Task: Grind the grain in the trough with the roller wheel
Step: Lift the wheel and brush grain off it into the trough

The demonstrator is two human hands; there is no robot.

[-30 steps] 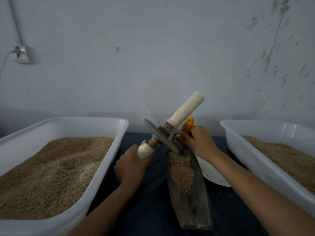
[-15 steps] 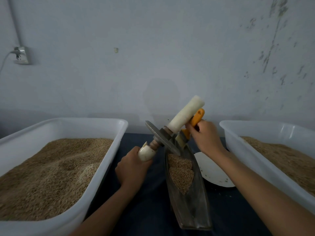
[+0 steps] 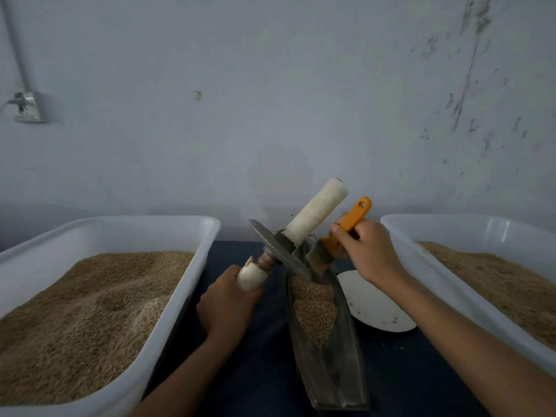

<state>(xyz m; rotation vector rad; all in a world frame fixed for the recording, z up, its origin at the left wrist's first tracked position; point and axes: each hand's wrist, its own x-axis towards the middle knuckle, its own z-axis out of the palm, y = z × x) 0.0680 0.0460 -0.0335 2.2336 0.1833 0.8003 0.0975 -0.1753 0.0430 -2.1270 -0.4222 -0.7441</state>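
Change: over the last second the brush [image 3: 346, 231] has been drawn up and to the right by the right hand [image 3: 365, 251], so that more of its orange handle is shown above the fist; the plate [image 3: 379, 308] at the trough's right side is more uncovered than before.
Meaning: brushing is judged to be ending or pausing; rolling is not yet under way, since the wheel is tilted, not upright in the channel.
Left hand [image 3: 228, 302]: closed round the near white handle of the roller [image 3: 279, 251], which is gripped firmly; the fingers are wrapped fully.
Right hand: closed round the brush handle; the bristle end is held at the trough's far end, just beside the disc.
Roller: held slanted, its far handle raised toward the wall, its disc edge resting at the trough's far end, touching the grain's far edge.
Trough [image 3: 331, 371]: laid lengthwise on the dark table between the two bins.
Grain [image 3: 314, 311]: heaped in the trough's far half; the near half is seen almost bare.
Bins: left bin [image 3: 135, 233] and right bin [image 3: 421, 233] are both filled with grain, at the table's left and right edges.
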